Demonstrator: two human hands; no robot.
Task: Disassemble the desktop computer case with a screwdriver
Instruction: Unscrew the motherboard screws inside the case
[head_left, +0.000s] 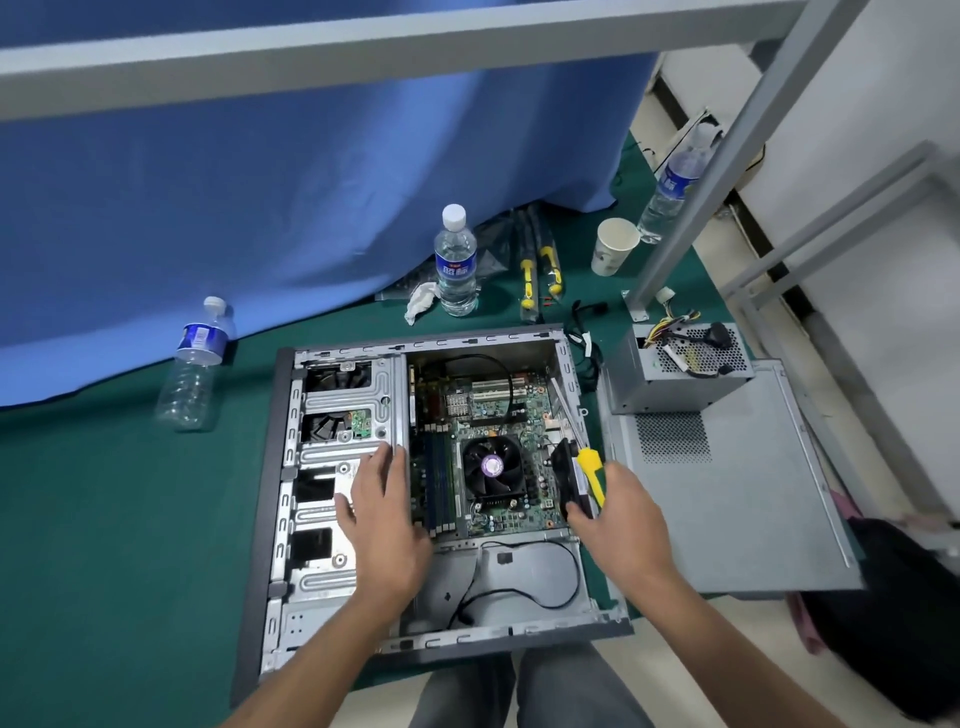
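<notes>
Hands on the open computer case

On the green desk (104, 519) lies the open computer case (415, 631). Left hand (382, 512) rests flat, fingers straight, on its metal drive cage (345, 410). Right hand (621, 512) grips the yellow screwdriver (589, 465) at the case's right edge.

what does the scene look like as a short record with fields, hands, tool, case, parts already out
left hand: left hand open, fingers resting flat on the drive cage
right hand: right hand grips the yellow-handled screwdriver, shaft pointing into the case
case: computer case lying open on the green mat, motherboard and CPU fan exposed
parts out: power supply resting on the side panel, right of the case
nearby: two spare screwdrivers, paper cup, three water bottles
</notes>
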